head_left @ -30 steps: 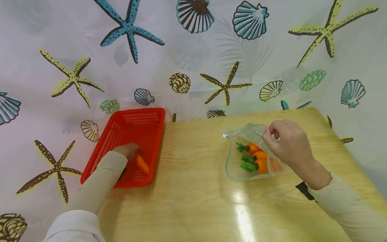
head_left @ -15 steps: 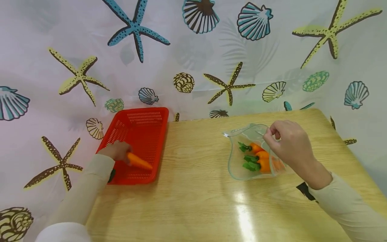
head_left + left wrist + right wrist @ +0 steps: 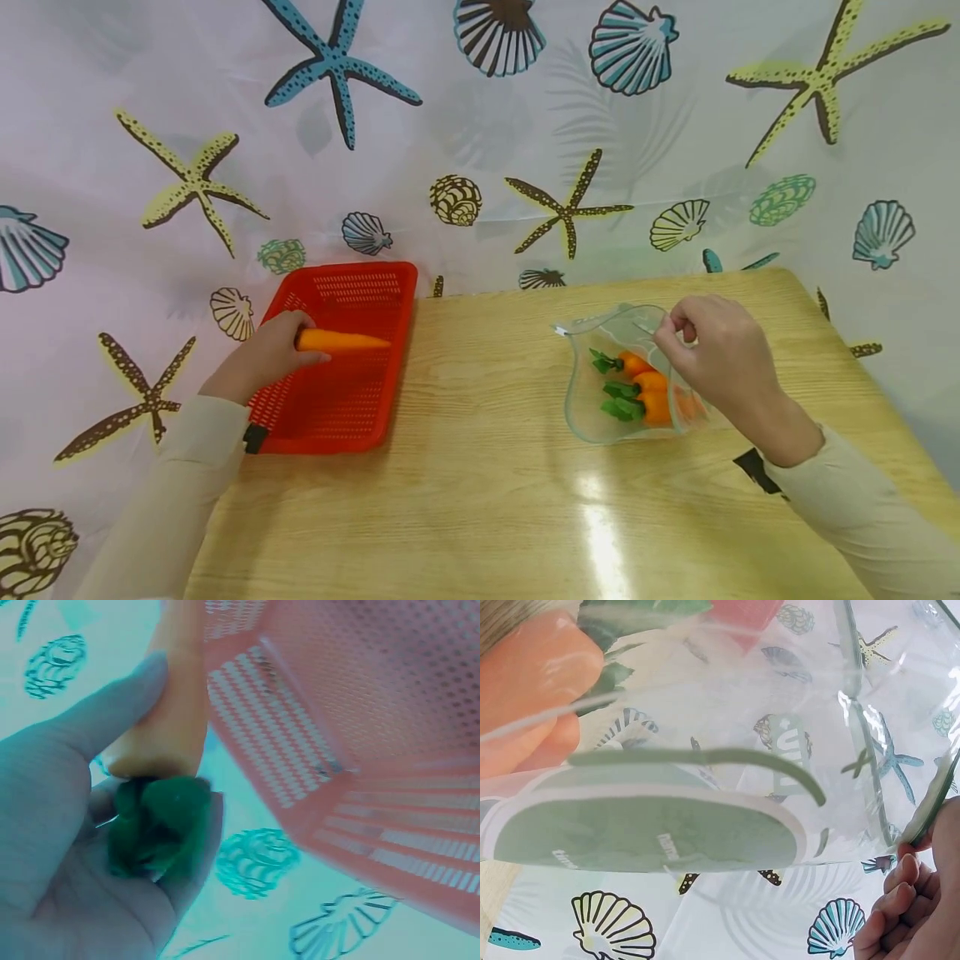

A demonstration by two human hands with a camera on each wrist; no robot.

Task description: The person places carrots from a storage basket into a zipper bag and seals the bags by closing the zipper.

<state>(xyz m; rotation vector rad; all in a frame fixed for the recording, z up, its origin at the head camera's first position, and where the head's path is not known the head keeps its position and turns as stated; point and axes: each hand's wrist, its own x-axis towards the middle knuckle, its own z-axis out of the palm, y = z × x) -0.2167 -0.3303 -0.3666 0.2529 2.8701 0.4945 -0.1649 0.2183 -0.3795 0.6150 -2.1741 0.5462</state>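
Head view: a toy carrot (image 3: 341,340) is gripped by the left hand (image 3: 262,357) above the red basket (image 3: 341,400) at far left, while the clear bag (image 3: 615,379) of carrots is pinched open by the right hand (image 3: 716,354) at right

Left wrist view: fingers (image 3: 112,712) are curled round the carrot's leafy end, the tip kept free

Right wrist view: the bag rim is clamped between fingertips (image 3: 907,870), the mouth held wide

A pale wooden table (image 3: 480,500) with a glossy patch of reflected light fills the lower part of the head view. Behind it hangs a white curtain (image 3: 480,108) printed with sea motifs — blue and yellow starfish, striped scallop shells — draped down past the table's far edge.
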